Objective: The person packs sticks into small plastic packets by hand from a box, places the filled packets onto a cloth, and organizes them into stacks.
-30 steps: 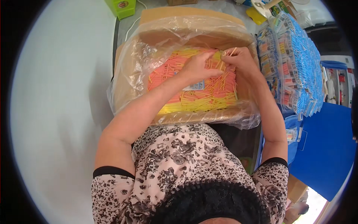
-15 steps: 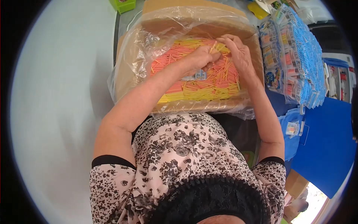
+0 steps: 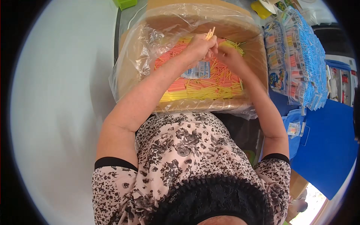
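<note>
My left hand is closed around a small bunch of thin sticks, pale yellow and orange, whose ends poke up above the fist. Close beside it on the right is my right hand, smeared by motion, so its fingers and anything in them are unclear. Both hands are over a cardboard box lined with clear plastic film. Loose pink and yellow sticks cover the bottom of the box. Below my left hand, a small clear packet with blue print lies on the sticks.
Right of the box stands a tall stack of blue-printed clear packets with coloured sticks inside. A blue panel lies nearer me on the right, beside a blue cloth. A green container is at the far left, by a pale wall.
My left hand has moved slightly up and left with the sticks, now upright in its fist. My right hand has dropped lower, uncovering yellow sticks behind it. The packet shows more fully.
</note>
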The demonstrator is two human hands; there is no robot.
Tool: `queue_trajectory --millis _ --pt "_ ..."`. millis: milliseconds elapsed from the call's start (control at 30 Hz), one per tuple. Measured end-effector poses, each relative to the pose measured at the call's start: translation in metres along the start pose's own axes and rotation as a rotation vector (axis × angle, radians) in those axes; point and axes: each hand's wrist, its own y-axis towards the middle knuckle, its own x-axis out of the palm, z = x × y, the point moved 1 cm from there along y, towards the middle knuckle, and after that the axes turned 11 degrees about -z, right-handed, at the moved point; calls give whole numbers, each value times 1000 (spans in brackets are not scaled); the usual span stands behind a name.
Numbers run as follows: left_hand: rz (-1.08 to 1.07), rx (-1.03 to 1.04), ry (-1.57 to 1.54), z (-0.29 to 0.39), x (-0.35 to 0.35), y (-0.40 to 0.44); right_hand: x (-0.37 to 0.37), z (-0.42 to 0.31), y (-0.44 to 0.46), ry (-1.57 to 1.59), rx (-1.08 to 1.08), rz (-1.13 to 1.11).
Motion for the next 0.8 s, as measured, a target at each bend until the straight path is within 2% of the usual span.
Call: queue_trajectory --millis 67,100,200,233,367,467,500,600,633,733,800 --pt "32 28 -1 2 -3 0 13 22 -1 -1022 -358 -19" --pt "34 34 -36 6 -2 -2 15 28 3 -1020 -357 -19" --pt "38 45 -107 11 1 -4 18 39 17 -1410 -306 -116" --pt "43 29 -96 11 -2 -4 16 38 16 -1409 -308 -116" --pt "67 -35 -89 6 -9 -3 -4 11 4 -1347 -348 -110" --pt "80 -97 -128 -2 -5 -2 -32 6 -3 -894 -163 -46" --pt "118 -107 -106 -4 -2 -2 -36 7 -6 -897 -162 -39" --pt "200 -121 -57 -13 3 3 -42 6 -12 -18 26 49" --pt "158 -94 -53 -20 5 7 -37 2 -14 -18 21 47" --pt "79 -44 -41 -26 4 9 -12 -18 -17 372 -85 83" --pt "-32 -131 -108 -17 8 2 -4 -22 -16 307 -114 106"
